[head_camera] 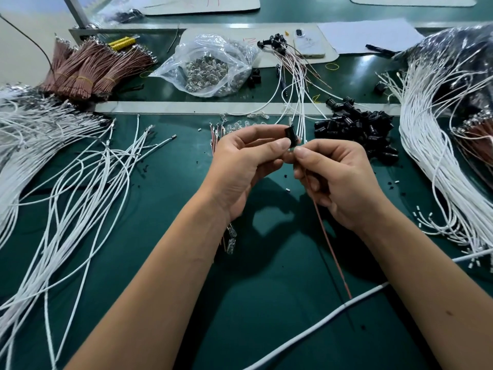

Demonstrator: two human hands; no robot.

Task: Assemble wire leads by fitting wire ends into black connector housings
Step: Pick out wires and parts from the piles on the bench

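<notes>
A: What lay around you on the green table (165, 263)?

B: Largest first: loose white wires (66, 188) sprawled across your left side, and a thick sheaf of white wires (437, 161) curved down your right. Bundles of brown wires (88, 68) sat banded at the far left, with a clear bag of small glassy parts (210, 68) beside them. A pile of black connector housings (360, 129) lay just right of your hands, and a few finished leads (293, 76) fanned out beyond them. A white phone (309, 44) rested on a pale mat farther back. A white cable (333, 313) crossed the near table under your right forearm.

A: Did anything stand in your way?

B: Nothing lay between your hands. The housing pile was near your right knuckles but apart from them.

A: And the piece itself?

B: You held one black connector housing (291, 134) above the table's middle. It was a small, dark, glossy cylinder, tilted. Your left hand (240, 166) pinched it between thumb and curled fingers.

A: The wire?

B: A thin reddish-brown wire (333, 241) ran down from your right hand (341, 182) toward you. Your right thumb and forefinger pinched its upper end just below the housing. Whether the tip had entered the housing, I could not tell.
</notes>
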